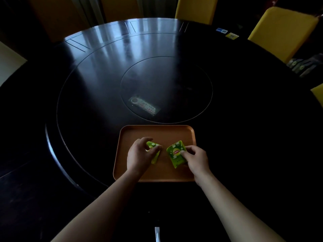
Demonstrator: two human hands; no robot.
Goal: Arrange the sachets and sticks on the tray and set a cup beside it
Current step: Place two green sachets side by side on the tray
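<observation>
White stick (157,234) lies nearest; hands grip 2 sachets over tray (157,131).

My left hand (139,153) covers most of the left sachet (153,154), so I can't read its print. My right fingers (185,153) hide the right sachet's (174,153) near corner. A pale stick (157,234) runs off the bottom edge, and I can't tell what it is. The flat pack (145,106) at the middle of the desk (87,102) is too dim to read. Far-right items (300,66) are lost in shadow.
</observation>
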